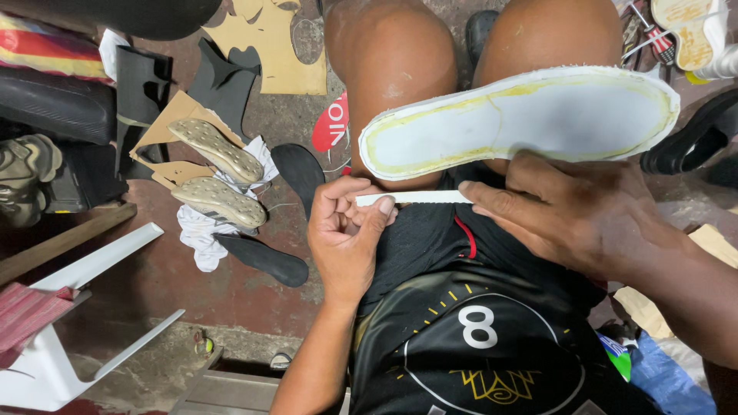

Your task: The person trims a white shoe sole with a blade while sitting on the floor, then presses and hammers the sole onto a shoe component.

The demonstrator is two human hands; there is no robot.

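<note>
A white shoe sole, its flat face rimmed with yellowish glue, is seen lying across the bare knees, toe end toward the right. Below it, the right hand is closed in a pinch on one end of a thin white strip, while the left hand is curled with thumb and fingertips gripping the other end; the strip is held level between them, just under the sole's heel end. On the red floor to the left, two studded tan outsoles are laid on a white cloth, with black insole pieces beside them and cardboard patterns farther up.
</note>
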